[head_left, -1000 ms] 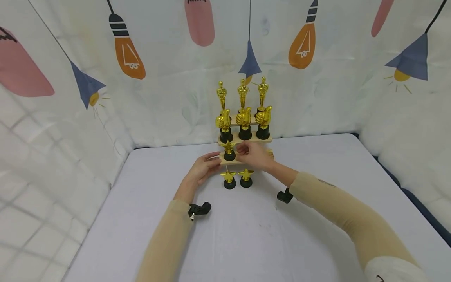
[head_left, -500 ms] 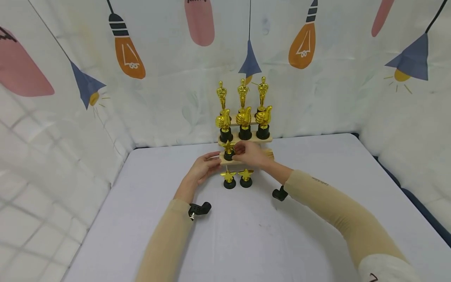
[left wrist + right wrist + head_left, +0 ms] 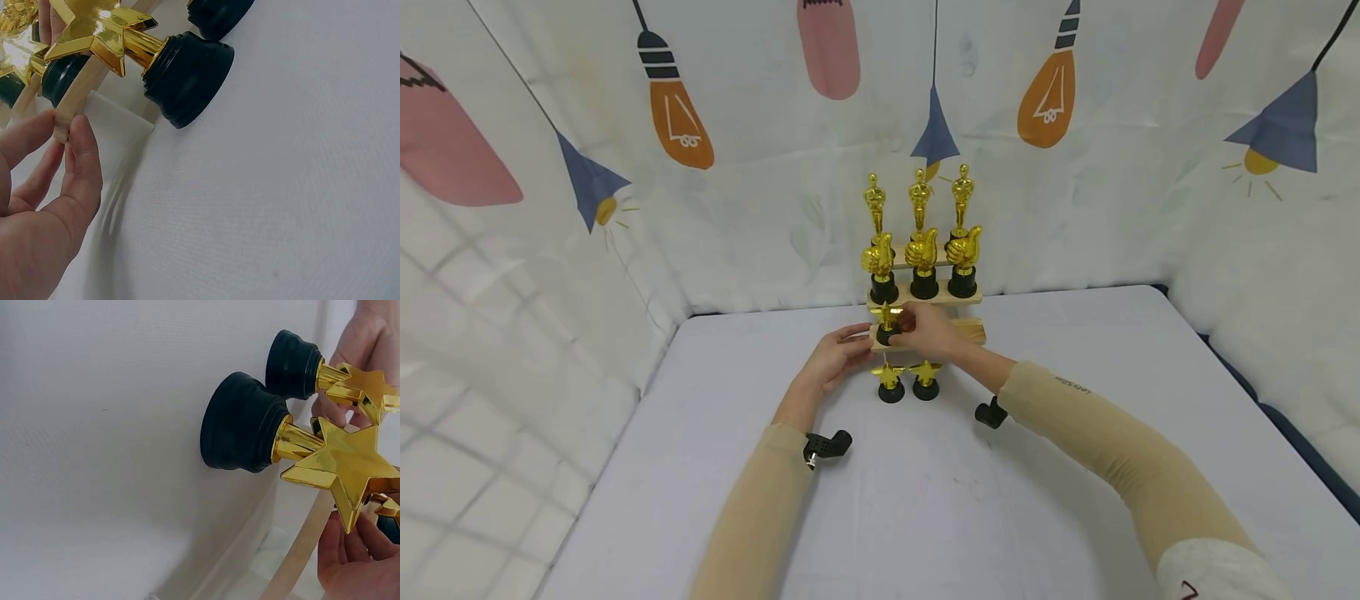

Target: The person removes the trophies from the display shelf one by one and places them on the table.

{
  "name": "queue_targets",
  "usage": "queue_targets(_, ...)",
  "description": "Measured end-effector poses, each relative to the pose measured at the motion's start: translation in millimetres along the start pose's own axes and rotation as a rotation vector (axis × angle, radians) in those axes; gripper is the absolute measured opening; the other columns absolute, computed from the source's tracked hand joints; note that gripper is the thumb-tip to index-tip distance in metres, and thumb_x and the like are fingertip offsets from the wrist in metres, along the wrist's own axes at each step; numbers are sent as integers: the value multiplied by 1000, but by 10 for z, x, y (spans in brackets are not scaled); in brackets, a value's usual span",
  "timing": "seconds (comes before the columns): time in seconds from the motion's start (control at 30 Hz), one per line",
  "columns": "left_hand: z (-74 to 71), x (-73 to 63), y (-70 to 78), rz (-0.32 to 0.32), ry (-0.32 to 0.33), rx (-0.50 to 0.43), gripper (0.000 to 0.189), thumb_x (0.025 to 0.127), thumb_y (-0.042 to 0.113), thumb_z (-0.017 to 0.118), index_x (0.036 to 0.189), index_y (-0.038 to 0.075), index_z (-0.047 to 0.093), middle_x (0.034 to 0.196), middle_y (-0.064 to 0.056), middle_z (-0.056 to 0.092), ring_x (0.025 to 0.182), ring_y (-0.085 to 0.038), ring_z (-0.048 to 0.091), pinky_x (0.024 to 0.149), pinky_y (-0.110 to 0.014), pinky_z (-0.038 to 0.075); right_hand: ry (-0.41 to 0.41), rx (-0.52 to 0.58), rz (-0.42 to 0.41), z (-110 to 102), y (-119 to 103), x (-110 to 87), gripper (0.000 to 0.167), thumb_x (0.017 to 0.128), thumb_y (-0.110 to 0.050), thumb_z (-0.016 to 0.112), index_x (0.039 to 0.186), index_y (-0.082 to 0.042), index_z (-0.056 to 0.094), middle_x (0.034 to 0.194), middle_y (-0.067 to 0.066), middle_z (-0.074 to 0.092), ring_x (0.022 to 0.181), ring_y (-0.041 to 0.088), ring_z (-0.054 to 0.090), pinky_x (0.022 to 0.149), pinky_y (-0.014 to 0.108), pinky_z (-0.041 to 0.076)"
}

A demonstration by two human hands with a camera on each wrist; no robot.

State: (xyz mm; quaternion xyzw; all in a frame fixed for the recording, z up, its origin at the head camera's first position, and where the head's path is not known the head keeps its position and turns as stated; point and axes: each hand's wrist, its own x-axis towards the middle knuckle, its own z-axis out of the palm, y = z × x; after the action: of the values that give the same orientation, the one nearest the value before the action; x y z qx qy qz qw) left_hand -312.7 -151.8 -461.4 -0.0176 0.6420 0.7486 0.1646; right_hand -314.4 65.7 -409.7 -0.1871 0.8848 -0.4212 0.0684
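A three-tier wooden display stand, its lowest shelf (image 3: 972, 331) facing me, stands at the back of the table. My left hand (image 3: 835, 357) pinches the left end of that shelf between thumb and fingers, as the left wrist view shows at the shelf end (image 3: 76, 100). On the shelf's left part stands a gold star trophy with a black base (image 3: 888, 319). My right hand (image 3: 931, 329) holds it at the base from the right. Two more star trophies stand upright on the table before the stand, a left one (image 3: 891, 382) and a right one (image 3: 927, 381).
Three gold thumbs-up trophies (image 3: 922, 258) fill the middle tier. Behind them, three gold figure trophies (image 3: 919, 204) stand on the top tier. A patterned cloth wall (image 3: 760, 208) rises behind the white-covered table (image 3: 895, 517).
My right hand has moved slightly left, and its fingers now meet the star trophy's base, which has shifted slightly left along the shelf. The left hand stays on the shelf end.
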Motion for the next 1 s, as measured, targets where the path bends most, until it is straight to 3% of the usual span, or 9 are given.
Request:
queue_targets(0.33,5,18,-23,0,-4,-4,51,102,3,64,150,0,47,141,-20,55,105,-19,65,99,-34,54,25,-86,-43,41,3,36,29,94,-18,79,117,-2,69,102,8,71,94,20,66,81,34,57)
queue_targets(0.53,-10,28,-23,-9,9,-15,51,101,3,65,150,1,48,140,-20,55,108,-22,64,99,-34,54,33,-79,-56,23,-23,24,30,94,-17,79,116,0,68,100,9,71,91,21,65,78,35,57)
queue_targets(1.0,-3,-4,-13,-2,6,9,52,102,4,64,151,1,47,141,-20,55,108,-20,64,99,-33,55,51,-72,-46,-12,53,-47,34,95,-18,74,121,2,66,110,11,68,98,23,62,87,37,55)
